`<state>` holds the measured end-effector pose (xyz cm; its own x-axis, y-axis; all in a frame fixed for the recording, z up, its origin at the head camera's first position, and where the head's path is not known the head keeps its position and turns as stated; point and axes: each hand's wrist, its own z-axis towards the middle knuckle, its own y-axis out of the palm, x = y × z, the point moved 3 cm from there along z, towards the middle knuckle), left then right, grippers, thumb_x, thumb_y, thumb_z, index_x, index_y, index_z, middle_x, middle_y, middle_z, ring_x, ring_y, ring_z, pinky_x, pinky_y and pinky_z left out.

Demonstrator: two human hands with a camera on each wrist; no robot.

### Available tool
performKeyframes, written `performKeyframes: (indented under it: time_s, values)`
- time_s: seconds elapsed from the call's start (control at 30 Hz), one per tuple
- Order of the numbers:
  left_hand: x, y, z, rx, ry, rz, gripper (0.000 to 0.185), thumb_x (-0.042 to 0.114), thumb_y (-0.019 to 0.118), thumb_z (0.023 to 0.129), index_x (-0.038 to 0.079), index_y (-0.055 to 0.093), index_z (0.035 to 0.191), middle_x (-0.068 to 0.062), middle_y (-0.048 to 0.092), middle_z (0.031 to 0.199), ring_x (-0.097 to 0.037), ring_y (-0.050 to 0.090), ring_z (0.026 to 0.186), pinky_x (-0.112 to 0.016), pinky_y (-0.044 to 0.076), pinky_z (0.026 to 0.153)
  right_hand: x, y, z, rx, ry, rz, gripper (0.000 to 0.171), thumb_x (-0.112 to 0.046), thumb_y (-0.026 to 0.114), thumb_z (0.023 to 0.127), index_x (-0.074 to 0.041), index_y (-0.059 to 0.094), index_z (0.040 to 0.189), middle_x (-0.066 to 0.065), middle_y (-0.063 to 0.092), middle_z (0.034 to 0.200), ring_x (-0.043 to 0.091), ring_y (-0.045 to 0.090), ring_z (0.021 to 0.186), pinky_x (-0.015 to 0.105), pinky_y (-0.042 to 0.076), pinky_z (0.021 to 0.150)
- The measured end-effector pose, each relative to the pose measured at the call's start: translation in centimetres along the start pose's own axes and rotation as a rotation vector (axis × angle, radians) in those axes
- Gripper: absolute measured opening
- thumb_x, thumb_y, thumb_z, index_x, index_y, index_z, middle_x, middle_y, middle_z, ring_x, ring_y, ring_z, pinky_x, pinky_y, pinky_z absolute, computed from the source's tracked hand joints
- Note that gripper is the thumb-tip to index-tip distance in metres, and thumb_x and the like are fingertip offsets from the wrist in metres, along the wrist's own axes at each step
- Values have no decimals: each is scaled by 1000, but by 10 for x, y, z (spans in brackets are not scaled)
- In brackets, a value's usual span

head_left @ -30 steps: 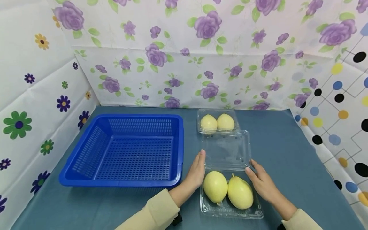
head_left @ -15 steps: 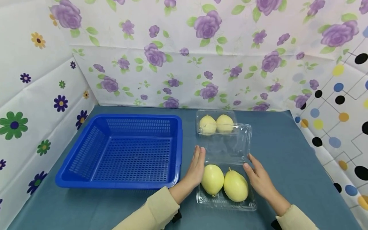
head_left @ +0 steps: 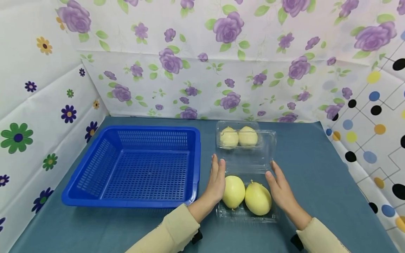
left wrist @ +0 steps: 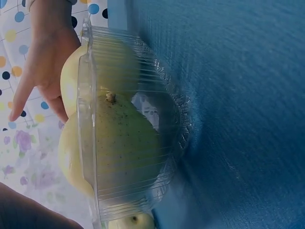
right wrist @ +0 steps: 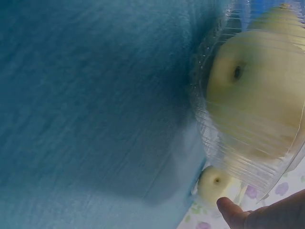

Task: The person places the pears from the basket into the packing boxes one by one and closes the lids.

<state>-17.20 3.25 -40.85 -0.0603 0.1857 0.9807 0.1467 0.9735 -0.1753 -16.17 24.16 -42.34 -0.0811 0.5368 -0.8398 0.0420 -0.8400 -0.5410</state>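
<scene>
Head view: hands (head_left: 217, 181) flank clamshell (head_left: 246, 211) holding 2 pears (head_left: 234, 191).

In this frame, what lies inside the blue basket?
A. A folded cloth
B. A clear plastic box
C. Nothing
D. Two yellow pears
C: in the head view the blue basket shows only its bare slotted floor, while the pears sit in the clear box between the left hand and right hand.
</scene>
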Motion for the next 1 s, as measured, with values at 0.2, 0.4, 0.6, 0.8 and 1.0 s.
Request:
performKeyframes:
  time_s: [0.2,0.4,0.6,0.8,1.0]
  values:
    - [-3,1,1,16,-10,-35,72,55,15,101,9,-2,153,-14,-4,160,-36,-5,146,-60,1,114,-1,-1,1,-5,-2,17,65,-31,32,105,5,3,150,30,8,154,50,11,140,67,20,106]
    - [-3,1,1,30,0,-37,73,55,17,101,7,-1,153,-17,-5,159,-37,-4,146,-60,2,115,0,0,1,-3,-18,33,64,-28,34,104,4,3,151,30,8,154,50,12,140,68,22,105]
    - [-2,-2,-1,36,-7,-33,79,58,18,99,3,1,152,-21,-4,158,-38,-4,145,-60,2,115,-2,0,2,23,-61,35,62,-24,36,104,4,5,151,30,11,154,50,14,139,68,22,104]
    - [-3,-3,-5,34,-22,-42,73,52,20,101,3,4,152,-22,5,158,-40,6,145,-61,7,114,-1,0,-3,51,-120,69,64,-36,25,105,8,8,149,33,13,152,52,14,138,70,20,103]
    - [-1,-4,-9,31,-36,-70,72,52,19,101,3,7,152,-24,18,155,-42,18,142,-63,12,112,-1,0,-5,86,-162,141,83,-56,15,100,13,9,146,38,15,148,55,13,136,69,16,105]
